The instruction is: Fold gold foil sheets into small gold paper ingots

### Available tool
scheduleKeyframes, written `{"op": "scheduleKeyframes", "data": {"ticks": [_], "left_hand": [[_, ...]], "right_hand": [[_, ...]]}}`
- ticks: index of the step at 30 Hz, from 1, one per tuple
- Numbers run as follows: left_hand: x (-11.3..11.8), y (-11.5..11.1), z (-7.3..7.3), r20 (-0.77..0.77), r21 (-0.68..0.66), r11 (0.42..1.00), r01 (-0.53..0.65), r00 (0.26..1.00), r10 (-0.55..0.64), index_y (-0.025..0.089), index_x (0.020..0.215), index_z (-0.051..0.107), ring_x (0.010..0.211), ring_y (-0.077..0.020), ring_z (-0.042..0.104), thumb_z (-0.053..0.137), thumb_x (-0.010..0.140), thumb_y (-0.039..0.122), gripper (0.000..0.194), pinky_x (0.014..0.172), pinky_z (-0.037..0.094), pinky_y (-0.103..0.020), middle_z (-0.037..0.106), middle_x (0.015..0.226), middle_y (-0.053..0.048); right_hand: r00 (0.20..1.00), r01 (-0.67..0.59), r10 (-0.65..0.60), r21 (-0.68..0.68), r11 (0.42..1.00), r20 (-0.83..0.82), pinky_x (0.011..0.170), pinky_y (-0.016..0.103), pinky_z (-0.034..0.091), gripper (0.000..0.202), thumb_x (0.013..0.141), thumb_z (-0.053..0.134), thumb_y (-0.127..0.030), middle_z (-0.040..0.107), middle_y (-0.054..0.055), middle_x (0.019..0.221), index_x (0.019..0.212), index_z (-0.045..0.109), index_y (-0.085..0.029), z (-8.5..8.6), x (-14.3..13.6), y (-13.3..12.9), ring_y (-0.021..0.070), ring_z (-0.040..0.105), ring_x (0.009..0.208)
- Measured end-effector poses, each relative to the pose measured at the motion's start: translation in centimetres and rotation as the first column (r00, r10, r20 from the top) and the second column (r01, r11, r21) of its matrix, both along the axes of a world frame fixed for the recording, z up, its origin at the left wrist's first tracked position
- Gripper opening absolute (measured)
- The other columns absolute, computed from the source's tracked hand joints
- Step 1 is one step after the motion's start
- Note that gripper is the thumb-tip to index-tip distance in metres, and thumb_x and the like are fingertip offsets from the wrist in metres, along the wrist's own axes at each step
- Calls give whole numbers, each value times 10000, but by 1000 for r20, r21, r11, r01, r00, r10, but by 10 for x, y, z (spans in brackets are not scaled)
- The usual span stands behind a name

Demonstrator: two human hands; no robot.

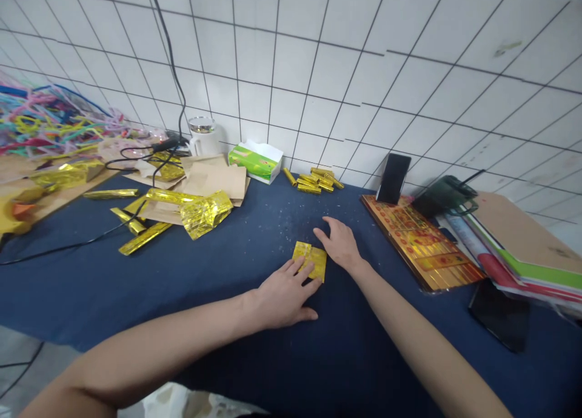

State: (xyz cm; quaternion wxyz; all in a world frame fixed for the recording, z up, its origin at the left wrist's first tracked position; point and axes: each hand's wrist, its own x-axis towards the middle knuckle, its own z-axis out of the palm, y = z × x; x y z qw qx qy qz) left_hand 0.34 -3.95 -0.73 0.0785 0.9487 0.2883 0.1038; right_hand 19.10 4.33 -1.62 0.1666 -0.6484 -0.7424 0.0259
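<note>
A small gold foil sheet lies flat on the dark blue tabletop. My left hand rests with spread fingers on its lower left part, covering some of it. Just right of the sheet, my right hand is low over the cloth, thumb and fingers apart, with nothing in it. Several gold foil rolls are heaped near the wall, beyond both hands.
Crumpled gold foil, brown paper and a black cable lie left. A tissue pack and white mug stand behind. At right are a phone, red-gold packs and stacked folders.
</note>
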Motion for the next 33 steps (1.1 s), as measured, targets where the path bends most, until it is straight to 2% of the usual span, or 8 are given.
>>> {"op": "scheduleKeyframes", "data": {"ticks": [3,7,11,14,20,30,33], "left_hand": [[0,0,-1,-2,11,1000,1,1000,-1,163,1232,425,1241,-322,302,472,767,543,602,1008,242,-427,408,1297,-152],[0,1,-2,-6,14,1000,1,1000,-1,150,1234,422,1256,-337,268,472,765,544,615,1014,229,-434,381,1314,-169],[1,-1,-5,4,0,1000,-9,1000,9,159,1248,402,1271,-332,238,493,756,538,628,1019,225,-428,313,1360,-177],[1,-5,-8,0,4,999,-44,999,44,155,1259,386,1282,-324,215,506,752,532,644,1017,234,-415,256,1387,-186],[3,-11,-8,-68,46,998,-38,997,41,94,1250,403,1248,-298,303,432,806,508,607,1022,232,-397,382,1321,-179],[3,-11,-5,-69,75,996,-39,997,44,88,1244,408,1235,-299,325,451,799,499,607,1011,248,-392,402,1303,-181],[3,-11,-5,-63,69,997,-46,997,50,91,1239,412,1228,-302,335,447,801,498,600,1004,256,-399,406,1300,-185]], "right_hand": [[998,-30,26,-69,997,-49,933,417,298,519,831,352,-498,489,126,1244,1218,416,-159,2,-5,2,237,416,1162],[988,-111,127,-180,977,82,996,531,130,656,792,336,-588,268,122,1410,1306,325,-180,-2,-18,0,280,150,1305],[977,-127,162,-238,963,135,1001,557,65,730,790,285,-616,131,113,1453,1366,207,-174,-8,-21,2,280,43,1322],[977,-125,163,-253,959,136,1008,549,54,742,793,260,-620,104,105,1459,1379,164,-175,-10,-20,2,268,18,1325],[978,-128,164,-251,960,128,1013,547,44,751,793,240,-632,99,97,1460,1382,152,-175,-9,-19,2,264,10,1325],[988,-117,139,-241,963,73,1023,535,39,691,814,260,-596,125,73,1458,1372,195,-194,-12,-21,2,250,28,1327],[994,-104,106,-261,960,-5,1031,523,20,681,819,256,-585,154,65,1452,1366,213,-182,-9,-20,4,237,47,1328]]}}
